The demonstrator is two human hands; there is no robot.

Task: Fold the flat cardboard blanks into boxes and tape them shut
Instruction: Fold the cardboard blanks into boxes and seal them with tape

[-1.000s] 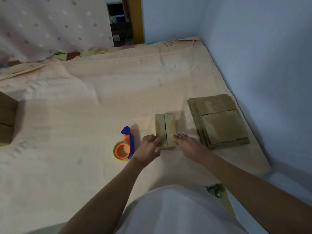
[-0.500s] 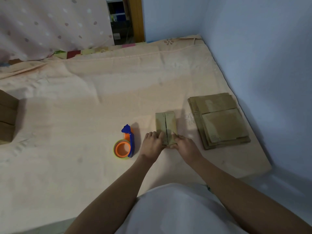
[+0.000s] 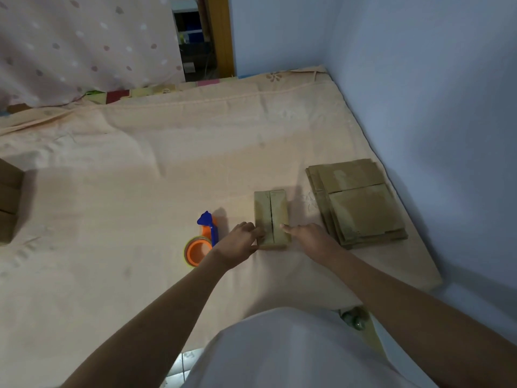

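A small folded cardboard box (image 3: 270, 214) lies on the peach sheet, its two top flaps meeting in a centre seam. My left hand (image 3: 240, 242) rests against the box's near left corner, fingers curled on the flap. My right hand (image 3: 306, 236) presses its fingertips on the near right flap. An orange and blue tape dispenser (image 3: 202, 242) lies just left of my left hand. A stack of flat cardboard blanks (image 3: 358, 203) sits to the right of the box, near the wall.
The bed sheet (image 3: 140, 177) covers a mattress that ends at the blue wall (image 3: 433, 107) on the right. Finished brown boxes (image 3: 9, 203) stand at the far left edge. A spotted curtain (image 3: 84, 46) hangs at the back.
Both hands were close together over the box's near end half a second ago; now they have spread apart to the box's two near corners. The box has not moved.
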